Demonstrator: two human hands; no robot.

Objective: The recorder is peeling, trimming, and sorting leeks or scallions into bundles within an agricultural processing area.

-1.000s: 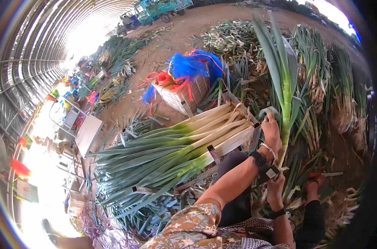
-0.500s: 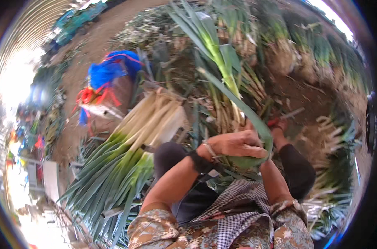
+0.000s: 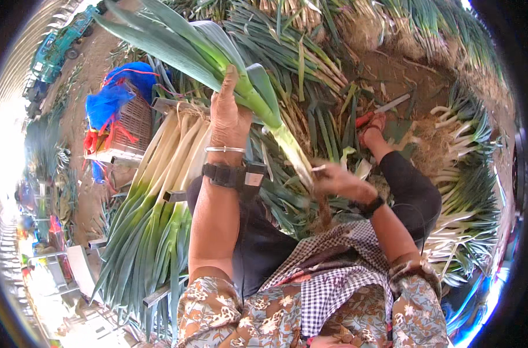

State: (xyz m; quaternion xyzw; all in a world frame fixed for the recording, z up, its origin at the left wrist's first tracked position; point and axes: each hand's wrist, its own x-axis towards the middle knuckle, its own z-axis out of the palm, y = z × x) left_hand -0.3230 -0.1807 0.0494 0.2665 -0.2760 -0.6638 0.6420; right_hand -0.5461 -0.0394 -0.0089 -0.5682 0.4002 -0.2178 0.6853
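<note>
A long leek [image 3: 251,95] slants across the middle, its broad green leaves toward the upper left and its pale stem toward the lower right. My left hand [image 3: 229,119] is closed round the green part, thumb pointing up along it. Down at the root end, my right hand [image 3: 344,184] has its fingers closed on the stem's tip and is slightly blurred by motion. Brown, stringy roots [image 3: 322,211] hang just below those fingers. To the left of my left forearm, a bundle of cleaned leeks [image 3: 159,174] rests on a metal rack, white ends up.
Untrimmed leeks [image 3: 298,55] lie heaped ahead, and more leeks [image 3: 461,191] are piled at the right. A knife [image 3: 393,103] lies beside my sandalled foot [image 3: 373,129]. Blue netting [image 3: 116,95] covers a woven basket [image 3: 137,119] at the left. Far left stands a green vehicle [image 3: 58,49].
My left hand has moved up and left, tilting the leek's leaves to the left. My right hand, mostly hidden before, now shows at the root end. The bent leaf is no longer across my wrists.
</note>
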